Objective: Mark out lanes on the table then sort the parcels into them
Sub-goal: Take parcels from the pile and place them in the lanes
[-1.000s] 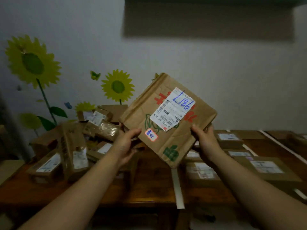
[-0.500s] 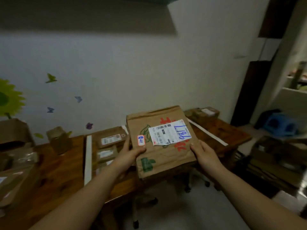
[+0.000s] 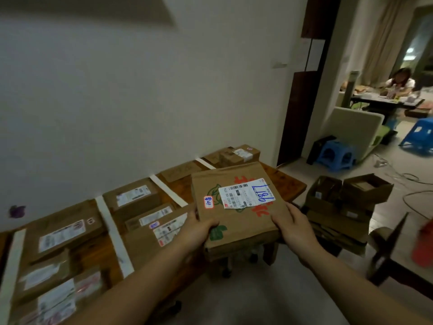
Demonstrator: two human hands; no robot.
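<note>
Parcel (image 3: 239, 221) hanging in both our hands above the table's (image 3: 288, 181) right end.
We are gripping the flat brown parcel by its near corners, left hand (image 3: 199, 231) with thumb curled over the top, right hand (image 3: 295, 224) clasping the right edge; its white label (image 3: 246, 195) is facing up. Other parcels (image 3: 63, 231) are lying in lanes between white tape strips (image 3: 168, 191) on the wooden table.
</note>
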